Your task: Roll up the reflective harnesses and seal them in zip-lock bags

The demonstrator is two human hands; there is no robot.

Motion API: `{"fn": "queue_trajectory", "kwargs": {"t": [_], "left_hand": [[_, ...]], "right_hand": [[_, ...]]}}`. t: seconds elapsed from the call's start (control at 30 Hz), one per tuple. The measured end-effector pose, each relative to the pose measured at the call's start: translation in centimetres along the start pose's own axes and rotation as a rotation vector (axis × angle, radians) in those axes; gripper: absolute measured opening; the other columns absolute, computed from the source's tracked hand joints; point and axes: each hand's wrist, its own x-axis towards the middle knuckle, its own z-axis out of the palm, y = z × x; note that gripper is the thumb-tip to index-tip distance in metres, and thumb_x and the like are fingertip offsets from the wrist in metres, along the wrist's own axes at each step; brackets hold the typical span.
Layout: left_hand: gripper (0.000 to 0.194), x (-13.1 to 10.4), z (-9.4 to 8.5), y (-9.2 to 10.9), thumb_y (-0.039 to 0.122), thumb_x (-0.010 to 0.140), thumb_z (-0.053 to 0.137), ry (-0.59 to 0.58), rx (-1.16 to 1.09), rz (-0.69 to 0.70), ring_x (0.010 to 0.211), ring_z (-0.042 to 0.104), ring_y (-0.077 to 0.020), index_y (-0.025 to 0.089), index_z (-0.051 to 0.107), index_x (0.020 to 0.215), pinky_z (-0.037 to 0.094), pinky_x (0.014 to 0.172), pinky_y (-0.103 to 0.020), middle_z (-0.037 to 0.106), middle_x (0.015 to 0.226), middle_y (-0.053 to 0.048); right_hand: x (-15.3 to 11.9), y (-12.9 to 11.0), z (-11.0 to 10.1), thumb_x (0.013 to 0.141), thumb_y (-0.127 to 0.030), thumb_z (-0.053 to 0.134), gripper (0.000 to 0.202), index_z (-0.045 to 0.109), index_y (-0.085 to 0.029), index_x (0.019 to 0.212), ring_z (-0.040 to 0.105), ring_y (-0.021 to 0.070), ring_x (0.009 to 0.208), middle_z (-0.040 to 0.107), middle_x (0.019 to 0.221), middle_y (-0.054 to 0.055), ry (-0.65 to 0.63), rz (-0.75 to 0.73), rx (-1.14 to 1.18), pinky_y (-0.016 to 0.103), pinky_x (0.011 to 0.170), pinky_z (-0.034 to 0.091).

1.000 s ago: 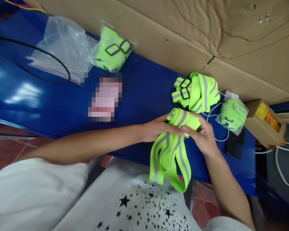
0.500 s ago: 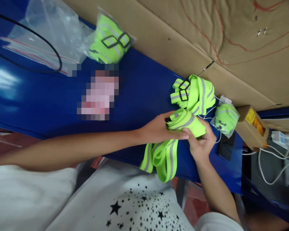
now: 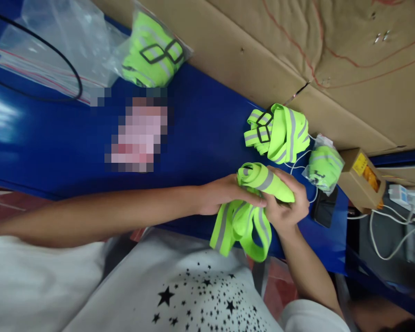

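Note:
Both hands hold a neon-yellow reflective strap [image 3: 268, 180] with a grey stripe, partly wound into a roll. My right hand [image 3: 292, 200] is closed around the roll's right side. My left hand [image 3: 230, 196] grips the strap at the roll's left, its thumb reaching across towards my right hand; its other fingers are mostly hidden. Loose loops of the strap hang below, over the table's front edge. Just beyond the hands lies a bundle of similar straps [image 3: 290, 131] with black buckles. To its right sits a strap packed in a clear bag [image 3: 325, 168].
A bagged strap bundle [image 3: 155, 53] and clear zip bags [image 3: 62, 41] lie on the blue table [image 3: 200, 133] at the back left, near a black cable [image 3: 78, 76]. A pixelated pink item [image 3: 140, 133] is nearer. A phone [image 3: 325, 207] and cardboard box [image 3: 361, 182] are right.
The roll has turned in my hands, and its black end is less visible. The hanging loops have shifted right and bunched closer under the hands. The camera view has moved slightly.

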Motion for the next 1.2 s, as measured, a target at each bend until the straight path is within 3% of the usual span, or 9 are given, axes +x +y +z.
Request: {"fn": "queue_trajectory", "kwargs": {"t": [0.13,0.23,0.33,0.53,0.67,0.8,0.97,1.07,1.2], "left_hand": [[0.034,-0.1,0.4,-0.5,0.015,0.065,0.090,0.083,-0.186,0.055,0.070,0.068,-0.0148,0.019,0.073,0.095,0.054,0.068,-0.026,0.073,0.081,-0.001],[0.037,0.0,0.6,-1.4,0.014,0.062,0.092,0.044,-0.213,0.054,0.068,0.066,-0.0137,0.018,0.073,0.094,0.053,0.065,-0.025,0.072,0.078,-0.001],[0.036,0.0,0.8,-2.2,0.014,0.060,0.091,-0.038,-0.180,0.030,0.072,0.068,-0.0155,0.016,0.073,0.091,0.055,0.071,-0.028,0.073,0.081,-0.003],[0.034,-0.1,0.8,-1.7,0.013,0.062,0.085,0.117,0.024,0.041,0.071,0.068,-0.0164,0.015,0.070,0.092,0.055,0.068,-0.028,0.073,0.080,-0.004],[0.022,-0.3,0.3,-0.2,0.021,0.069,0.084,-0.033,0.084,-0.074,0.069,0.066,-0.0151,0.012,0.072,0.086,0.054,0.062,-0.026,0.070,0.079,-0.005],[0.025,-0.5,0.0,1.1,0.019,0.070,0.088,-0.175,0.053,-0.037,0.076,0.068,-0.0153,0.014,0.074,0.091,0.056,0.069,-0.026,0.073,0.086,-0.005],[0.051,-0.4,0.0,1.8,0.036,0.064,0.098,-0.158,-0.093,0.109,0.087,0.070,-0.0181,0.019,0.073,0.105,0.057,0.079,-0.029,0.075,0.098,-0.005],[0.046,-0.1,-0.1,1.9,0.033,0.070,0.095,-0.057,-0.081,0.151,0.089,0.070,-0.0172,0.018,0.072,0.107,0.057,0.082,-0.029,0.075,0.099,-0.004],[0.051,-0.2,-0.1,1.9,0.020,0.068,0.093,0.062,0.026,0.119,0.078,0.069,-0.0157,0.018,0.068,0.112,0.056,0.073,-0.027,0.074,0.089,-0.003]], "right_hand": [[-0.2,1.0,-0.1,0.087,-0.017,0.073,0.055,0.063,-0.031,0.139,0.074,0.0279,0.112,0.076,0.120,0.005,0.011,-0.079,-0.084,0.047,0.094,0.064],[-0.9,0.9,-0.3,0.089,-0.030,0.074,0.053,0.061,-0.029,0.140,0.072,0.0334,0.116,0.074,0.125,0.010,0.022,0.002,-0.218,0.055,0.096,0.063],[-1.5,0.1,-0.4,0.089,-0.036,0.074,0.060,0.056,-0.029,0.146,0.070,0.0370,0.120,0.071,0.131,0.012,-0.020,0.055,-0.232,0.058,0.100,0.061],[-0.4,0.0,-1.0,0.086,-0.028,0.078,0.059,0.061,-0.028,0.142,0.073,0.0343,0.111,0.073,0.127,0.010,0.044,-0.019,-0.296,0.054,0.095,0.063],[0.8,1.1,-2.3,0.091,-0.027,0.072,0.057,0.058,-0.035,0.146,0.075,0.0308,0.110,0.075,0.125,0.004,-0.062,-0.221,-0.262,0.051,0.090,0.066],[1.2,1.3,-3.2,0.091,-0.018,0.071,0.059,0.059,-0.039,0.145,0.073,0.0288,0.116,0.073,0.131,0.000,-0.127,-0.312,-0.267,0.047,0.093,0.067],[1.8,0.7,-3.4,0.098,-0.014,0.060,0.064,0.047,-0.039,0.155,0.058,0.0292,0.140,0.058,0.153,-0.001,-0.397,-0.221,-0.250,0.053,0.114,0.056],[2.2,0.5,-3.4,0.099,-0.004,0.044,0.069,0.041,-0.037,0.160,0.041,0.0276,0.153,0.046,0.162,-0.001,-0.534,-0.148,-0.179,0.057,0.124,0.045],[2.3,1.3,-3.5,0.101,-0.013,0.043,0.055,0.057,-0.039,0.147,0.045,0.0273,0.151,0.050,0.160,-0.004,-0.534,0.053,0.117,0.058,0.124,0.042]]}}
